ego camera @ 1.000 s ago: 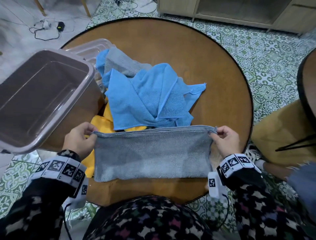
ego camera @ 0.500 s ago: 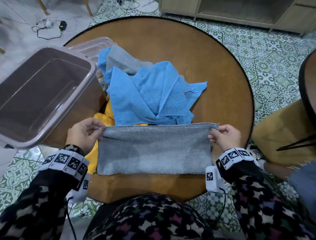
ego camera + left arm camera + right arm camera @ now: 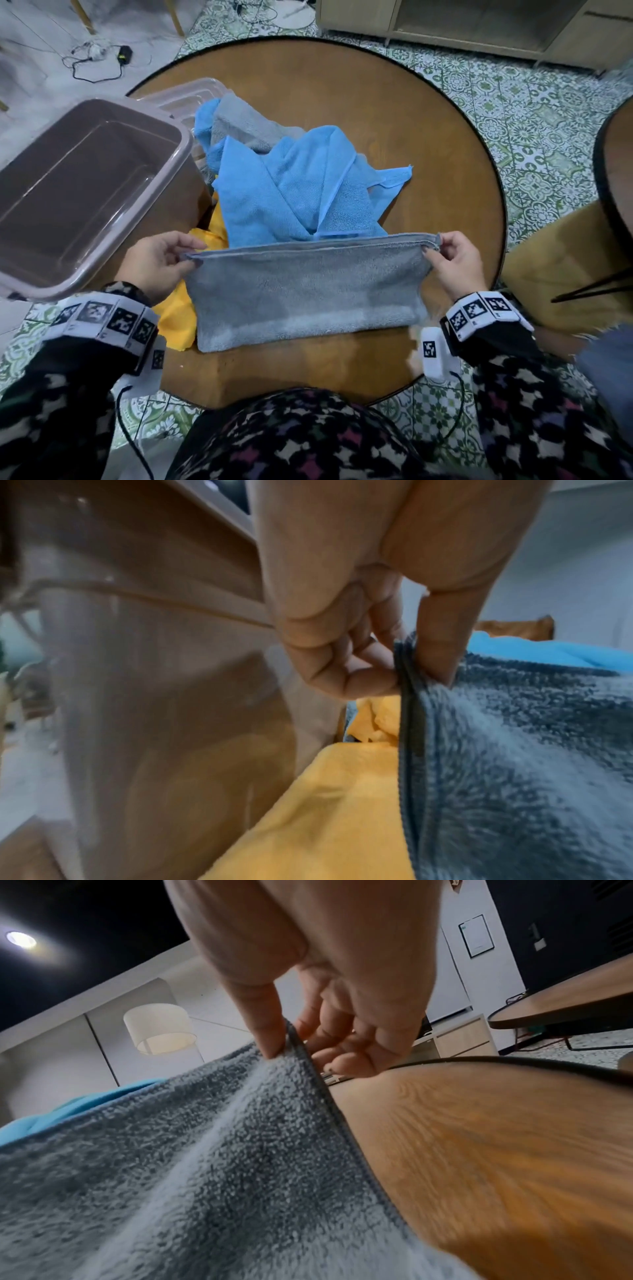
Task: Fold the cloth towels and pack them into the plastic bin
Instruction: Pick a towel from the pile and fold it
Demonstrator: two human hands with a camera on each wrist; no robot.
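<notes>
Two hands: both up over the near edge of the round wooden surface point(image 3: 394, 102), sharing one grey towel point(image 3: 305, 291).
Left hand point(image 3: 154, 263): at about 8 o'clock on the surface, its grip clamped on the towel's upper left corner, thumb on the near face and curled fingers behind, plain in the left wrist view point(image 3: 342, 615).
Right hand point(image 3: 452, 263): at about 4 o'clock, its grip clamped the same way on the upper right corner; the right wrist view point(image 3: 308, 988) shows the thumb pressing the doubled hem.
Grey towel: folded double, top edge stretched taut between the two hands, lower fold resting on the surface at 6 o'clock.
Plastic bin point(image 3: 185, 144): brown, at 9 o'clock, overhanging the surface's left edge, just beside the left hand; no towel shows inside.
Blue towels point(image 3: 291, 192): a loose heap at the surface's centre, just beyond the grey towel's top edge.
Second grey towel point(image 3: 239, 126): crumpled at 11 o'clock, partly under the blue heap.
Yellow towel point(image 3: 178, 322): at 7 o'clock, tucked under the grey towel's left end and touching the bin's side.
Clear lid point(image 3: 191, 96): behind the bin, at 10 o'clock.
</notes>
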